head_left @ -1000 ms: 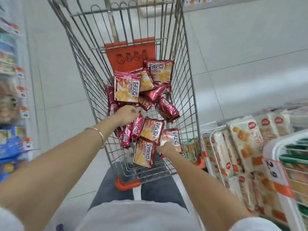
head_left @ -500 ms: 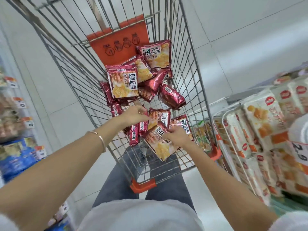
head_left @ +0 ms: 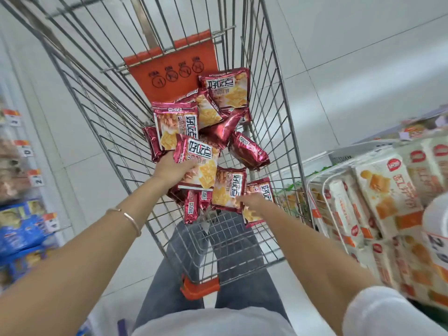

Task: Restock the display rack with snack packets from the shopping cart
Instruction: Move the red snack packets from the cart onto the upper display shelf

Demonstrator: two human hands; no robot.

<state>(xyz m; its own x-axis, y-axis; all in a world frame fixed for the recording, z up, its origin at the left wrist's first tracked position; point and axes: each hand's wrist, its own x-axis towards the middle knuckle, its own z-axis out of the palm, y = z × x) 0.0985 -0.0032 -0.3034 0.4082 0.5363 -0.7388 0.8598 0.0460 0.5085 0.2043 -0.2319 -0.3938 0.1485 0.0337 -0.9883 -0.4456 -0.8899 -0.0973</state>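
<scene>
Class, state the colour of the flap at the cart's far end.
The flap is orange with black round icons, clearest in the head view.

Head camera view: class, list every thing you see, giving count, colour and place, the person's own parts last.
Shopping cart: one, silver wire with orange corners, centre.
Snack packets: about a dozen, red, piled in cart.
Orange flap: one, cart's far end.
Display rack: one, white wire, right, holding white-and-orange packs.
Shelves: one run, blurred, blue packs, left.
Left hand: one, grips a red packet; gold bracelet on wrist.
Right hand: one, on another packet, grip blurred.
</scene>
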